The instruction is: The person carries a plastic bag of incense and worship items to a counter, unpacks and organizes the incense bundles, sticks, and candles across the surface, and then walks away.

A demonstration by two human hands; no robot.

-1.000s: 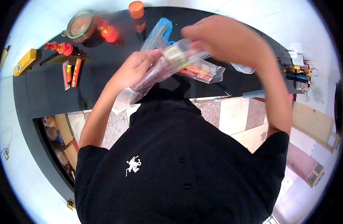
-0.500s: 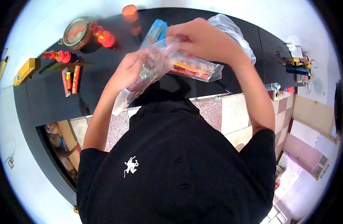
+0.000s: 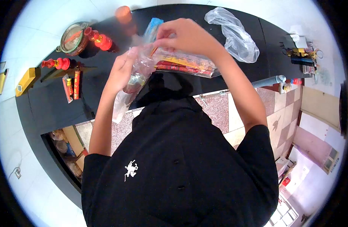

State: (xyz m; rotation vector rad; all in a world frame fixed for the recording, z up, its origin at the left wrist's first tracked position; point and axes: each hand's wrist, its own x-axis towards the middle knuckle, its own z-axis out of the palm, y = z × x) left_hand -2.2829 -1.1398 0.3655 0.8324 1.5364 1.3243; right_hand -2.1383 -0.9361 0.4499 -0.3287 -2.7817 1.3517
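Note:
My left hand [image 3: 123, 70] is closed around a clear plastic bag [image 3: 138, 70], which hangs tilted with its pale lower end [image 3: 121, 109] near the table's front edge. What lies inside the bag shows only as dull, greenish and pinkish shapes. At the bag's upper end, my right hand [image 3: 183, 36] has its fingers pinched. A small orange sliver shows below those fingertips, too blurred to name. Beneath my right hand lies a clear packet of red and yellow sticks [image 3: 185, 65]. Just behind the bag is a blue-ended plastic packet [image 3: 154, 25].
A crumpled clear bag [image 3: 234, 36] lies on the black table [image 3: 174, 89] at right. Leftward are a round pot [image 3: 72, 39], red lamp-shaped ornaments [image 3: 100, 39], an orange-topped container [image 3: 124, 16], small red packets [image 3: 76, 85] and a yellow box [image 3: 27, 81].
My right hand has shifted left and is now at the bag's upper end. The crumpled bag at right shows more fully. The whole view has shifted slightly.

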